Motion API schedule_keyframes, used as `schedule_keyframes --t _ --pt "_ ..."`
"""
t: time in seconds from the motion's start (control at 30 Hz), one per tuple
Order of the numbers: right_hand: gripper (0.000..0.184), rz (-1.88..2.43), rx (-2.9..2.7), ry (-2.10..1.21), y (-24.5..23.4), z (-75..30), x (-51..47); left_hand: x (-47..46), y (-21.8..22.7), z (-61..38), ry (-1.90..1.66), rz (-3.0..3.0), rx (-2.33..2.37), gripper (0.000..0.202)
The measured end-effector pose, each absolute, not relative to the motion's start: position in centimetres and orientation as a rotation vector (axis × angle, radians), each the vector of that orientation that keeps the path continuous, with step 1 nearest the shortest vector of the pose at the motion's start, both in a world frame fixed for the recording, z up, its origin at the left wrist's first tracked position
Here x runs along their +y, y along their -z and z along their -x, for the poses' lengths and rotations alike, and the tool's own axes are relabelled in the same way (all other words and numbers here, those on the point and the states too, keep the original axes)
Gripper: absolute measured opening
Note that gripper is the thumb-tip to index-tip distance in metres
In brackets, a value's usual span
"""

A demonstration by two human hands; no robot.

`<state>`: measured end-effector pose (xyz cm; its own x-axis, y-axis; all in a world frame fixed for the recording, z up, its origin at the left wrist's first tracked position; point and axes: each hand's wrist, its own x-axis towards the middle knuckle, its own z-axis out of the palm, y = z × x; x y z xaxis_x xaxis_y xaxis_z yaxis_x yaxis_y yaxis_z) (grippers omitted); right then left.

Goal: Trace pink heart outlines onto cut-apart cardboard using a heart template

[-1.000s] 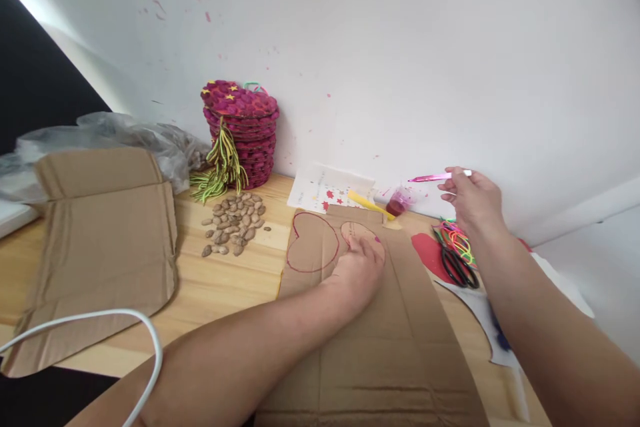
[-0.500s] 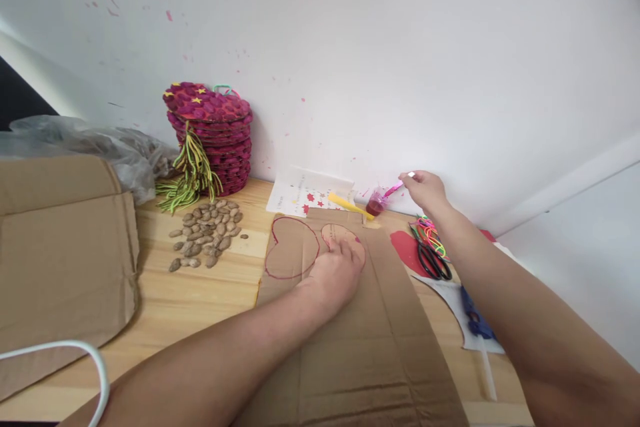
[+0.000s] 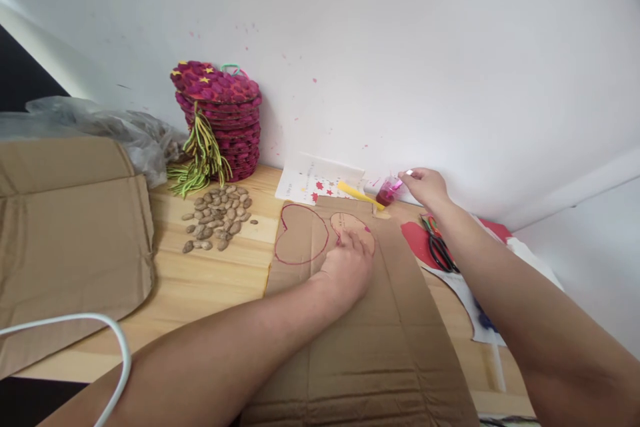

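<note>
1. Watching this from across the room, everything centres on the big cardboard sheet (image 3: 380,340), so I'll place stuff by that.
2. Left hand (image 3: 350,267): not clenched, fingers spread and pressing down on a small heart cutout (image 3: 345,220), which lies on the sheet's far part.
3. Right hand (image 3: 425,187): up past the sheet's far edge, fingertips pinching a pink-and-white stick (image 3: 403,179). Its lower end is at a little cup of dark pink liquid (image 3: 386,193); can't tell if it's actually dipped.
4. Progress, as far as I can judge: one larger heart outline (image 3: 301,235) looks fully drawn at the sheet's far left corner. I can't make out a line around the cutout, though fingers hide some of its edge, so that bit seems undone. No cuts along the drawn heart either.
5. Round the sheet: brown nuts or seeds (image 3: 220,215) and a magenta basket (image 3: 233,133) off to its left, black scissors (image 3: 441,255) just beyond its right edge.
</note>
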<state>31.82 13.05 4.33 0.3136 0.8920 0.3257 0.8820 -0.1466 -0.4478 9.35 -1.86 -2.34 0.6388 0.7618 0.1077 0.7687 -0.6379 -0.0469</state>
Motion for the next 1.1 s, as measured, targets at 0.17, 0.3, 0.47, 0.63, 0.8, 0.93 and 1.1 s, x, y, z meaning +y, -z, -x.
schedule_keyframes --t 0.17,0.3,0.47,0.63,0.8,0.93,1.1 --pt "0.028 1.996 -1.547 -0.028 -4.3 -31.9 12.9 -2.1 2.5 -9.6 0.092 2.772 -1.29 0.05" --pt "0.024 1.966 -1.534 -0.071 -4.5 -31.8 12.7 -2.4 2.8 -9.7 0.165 2.753 -1.282 0.049" --pt "0.025 1.896 -1.45 -0.114 -4.9 -31.8 12.1 -2.5 2.9 -9.7 0.186 2.766 -1.267 0.05" --pt "0.02 1.786 -1.323 -0.192 -5.1 -31.4 11.3 -2.5 2.6 -9.6 0.151 2.775 -1.239 0.05" --pt "0.012 1.601 -1.112 -0.275 -5.3 -30.4 10.6 -2.5 2.4 -9.6 0.13 2.777 -1.2 0.05" --pt "0.01 1.47 -0.871 -0.423 -5.8 -30.0 9.9 -2.4 2.6 -9.6 0.123 2.794 -1.248 0.05" --pt "0.015 1.298 -0.633 -0.759 -5.9 -29.5 8.2 -2.5 2.4 -9.4 0.117 2.769 -1.205 0.051"
